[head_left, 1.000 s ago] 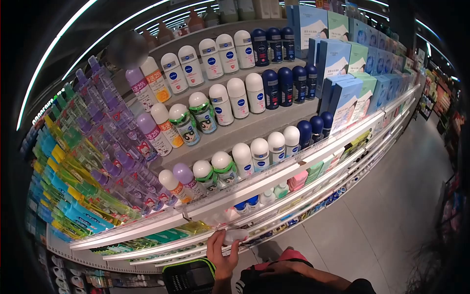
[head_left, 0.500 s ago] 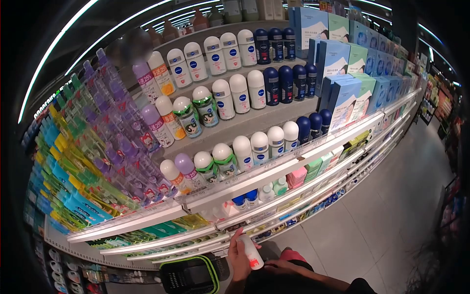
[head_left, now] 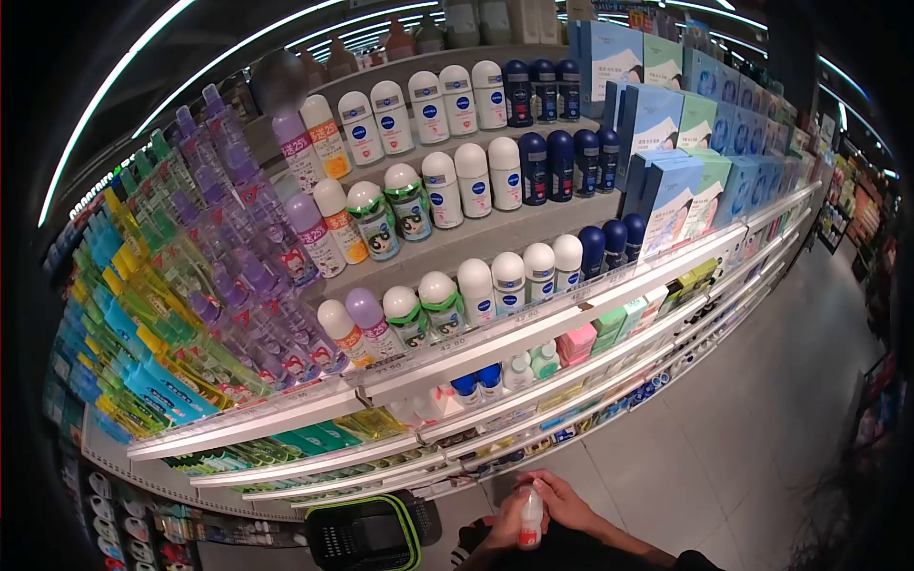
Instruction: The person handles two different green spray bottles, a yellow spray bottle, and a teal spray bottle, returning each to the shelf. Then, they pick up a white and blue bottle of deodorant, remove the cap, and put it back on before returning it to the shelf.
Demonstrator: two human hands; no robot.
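**Both hands on 1 small white bottle**

Your left hand (head_left: pixel 502 529) and right hand (head_left: pixel 564 502) close together around a small white bottle (head_left: pixel 529 519) with a red base, held upright low in front of you, clear of the shelves (head_left: pixel 533 335). A black basket with green trim (head_left: pixel 367 533) sits just to its left, near the floor. By the look of it, the bottle is off the shelf and not yet in the basket; rows of white and dark-blue roll-ons (head_left: pixel 506 283) stand untouched above.
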